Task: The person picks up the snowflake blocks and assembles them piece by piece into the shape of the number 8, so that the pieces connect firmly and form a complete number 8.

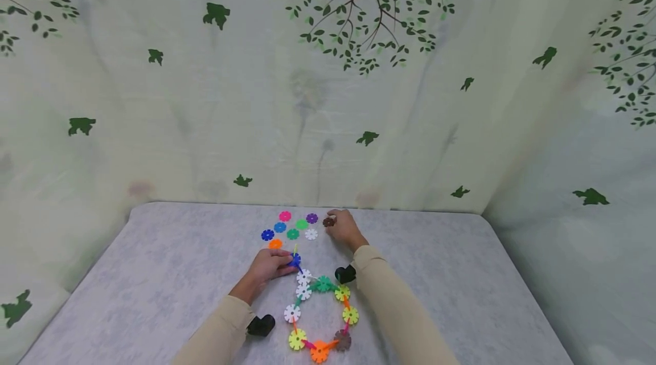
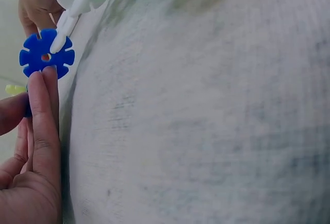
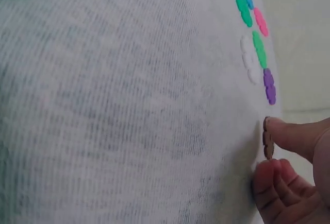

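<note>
In the head view, the left hand [image 1: 271, 264] has its grip pinched on the blue disc [image 1: 294, 259] at the upper end of a linked chain, with a yellow piece [image 1: 295, 249] jutting up from it. The blue disc joins a white disc [image 1: 304, 277], and below that a closed ring of white, green, yellow, brown and orange discs [image 1: 319, 352] lies on the tabletop [image 1: 435, 285]. The right hand [image 1: 347, 230] grips a loose brown disc [image 1: 328, 222] near the far edge — just beside a purple disc [image 1: 312, 218]. Pink, green, blue, white and orange loose discs [image 1: 292, 234] lie between and beyond the hands.

In the left wrist view, thumb and fingers close on the blue part, the yellow piece poking out beside the thumb; the blue disc's notched face shows clearly.

In the right wrist view, the brown disc appears nearly edge-on, held between thumb and fingertips — whether it touches the tabletop, I cannot tell. The purple disc lies nearest it.
</note>
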The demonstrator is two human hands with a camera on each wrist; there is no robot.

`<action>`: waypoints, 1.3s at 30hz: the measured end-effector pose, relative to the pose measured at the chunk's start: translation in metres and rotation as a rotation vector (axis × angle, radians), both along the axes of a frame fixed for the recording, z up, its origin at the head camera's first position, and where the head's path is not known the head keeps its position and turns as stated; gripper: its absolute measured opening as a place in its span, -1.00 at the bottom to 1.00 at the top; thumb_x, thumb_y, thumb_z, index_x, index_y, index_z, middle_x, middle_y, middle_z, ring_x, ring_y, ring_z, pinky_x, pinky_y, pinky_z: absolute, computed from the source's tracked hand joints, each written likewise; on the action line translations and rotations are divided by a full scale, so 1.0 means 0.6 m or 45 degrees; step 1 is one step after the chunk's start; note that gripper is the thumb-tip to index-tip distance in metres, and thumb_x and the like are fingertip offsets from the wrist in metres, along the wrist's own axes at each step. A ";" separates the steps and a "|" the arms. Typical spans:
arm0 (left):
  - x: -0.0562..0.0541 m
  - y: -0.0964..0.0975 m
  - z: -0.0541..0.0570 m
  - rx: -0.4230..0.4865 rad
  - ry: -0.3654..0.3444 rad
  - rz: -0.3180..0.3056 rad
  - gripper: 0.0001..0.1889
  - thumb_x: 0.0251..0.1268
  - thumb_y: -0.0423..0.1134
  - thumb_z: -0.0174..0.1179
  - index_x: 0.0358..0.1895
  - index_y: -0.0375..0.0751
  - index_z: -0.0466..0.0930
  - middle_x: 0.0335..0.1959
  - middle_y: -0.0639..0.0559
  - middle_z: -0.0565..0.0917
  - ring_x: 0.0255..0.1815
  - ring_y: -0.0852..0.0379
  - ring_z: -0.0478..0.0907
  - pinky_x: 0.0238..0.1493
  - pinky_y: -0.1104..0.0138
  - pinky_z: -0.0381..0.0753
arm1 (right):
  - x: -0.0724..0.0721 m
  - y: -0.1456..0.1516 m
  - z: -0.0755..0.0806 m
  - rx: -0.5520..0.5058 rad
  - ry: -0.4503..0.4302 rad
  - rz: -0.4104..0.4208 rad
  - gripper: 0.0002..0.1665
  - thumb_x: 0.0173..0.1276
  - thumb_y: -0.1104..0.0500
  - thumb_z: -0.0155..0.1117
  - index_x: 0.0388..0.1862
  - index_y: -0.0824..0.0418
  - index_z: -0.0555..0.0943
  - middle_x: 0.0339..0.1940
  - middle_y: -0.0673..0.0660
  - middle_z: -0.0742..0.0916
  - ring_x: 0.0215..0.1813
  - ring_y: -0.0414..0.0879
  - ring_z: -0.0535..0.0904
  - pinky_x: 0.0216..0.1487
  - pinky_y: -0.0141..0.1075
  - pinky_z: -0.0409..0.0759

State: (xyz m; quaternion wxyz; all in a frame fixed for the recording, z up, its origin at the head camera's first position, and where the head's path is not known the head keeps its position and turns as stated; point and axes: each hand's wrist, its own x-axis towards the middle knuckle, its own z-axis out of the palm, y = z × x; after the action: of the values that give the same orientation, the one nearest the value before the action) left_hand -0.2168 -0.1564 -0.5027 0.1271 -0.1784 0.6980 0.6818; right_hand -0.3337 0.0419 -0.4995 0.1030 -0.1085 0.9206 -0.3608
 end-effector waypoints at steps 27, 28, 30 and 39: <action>0.039 -0.013 0.007 -0.074 0.007 -0.154 -0.59 0.39 -0.28 0.14 0.18 -0.48 0.46 -0.21 -0.16 0.68 -0.37 0.05 0.67 -0.20 0.21 0.70 | 0.046 -0.011 0.018 -0.429 -0.204 0.245 -0.81 0.30 0.40 0.26 -0.11 0.30 0.64 -0.36 0.12 0.70 -0.46 -0.12 0.60 -0.42 -0.33 0.63; 0.037 -0.012 0.008 -0.083 0.001 -0.152 -0.58 0.38 -0.23 0.16 0.18 -0.47 0.47 -0.23 -0.14 0.68 -0.39 0.06 0.67 -0.22 0.22 0.70 | 0.049 -0.013 0.018 -0.470 -0.212 0.248 -0.79 0.30 0.40 0.26 -0.09 0.32 0.63 -0.36 0.13 0.70 -0.45 -0.12 0.61 -0.40 -0.31 0.65; 0.036 -0.011 0.009 -0.096 0.000 -0.146 -0.54 0.37 -0.15 0.19 0.16 -0.46 0.49 -0.25 -0.13 0.68 -0.41 0.06 0.66 -0.24 0.22 0.70 | 0.064 -0.018 0.032 -0.533 -0.219 0.259 -0.76 0.29 0.42 0.26 -0.05 0.39 0.61 -0.35 0.21 0.72 -0.42 -0.01 0.64 -0.32 -0.22 0.69; 0.033 -0.007 -0.004 -0.139 0.035 -0.110 -0.61 0.36 -0.15 0.20 0.04 -0.44 0.57 -0.37 -0.07 0.71 -0.44 0.08 0.67 -0.34 0.28 0.70 | 0.081 -0.038 0.016 -0.653 -0.259 0.219 -0.79 0.29 0.39 0.28 -0.09 0.38 0.64 -0.35 0.23 0.74 -0.48 -0.05 0.63 -0.34 -0.24 0.70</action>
State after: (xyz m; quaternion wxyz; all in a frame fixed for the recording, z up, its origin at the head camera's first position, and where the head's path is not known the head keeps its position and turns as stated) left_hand -0.1970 -0.1605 -0.5049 0.1370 -0.1454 0.7430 0.6388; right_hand -0.2850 0.0188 -0.4896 0.1944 -0.1721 0.7717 -0.5806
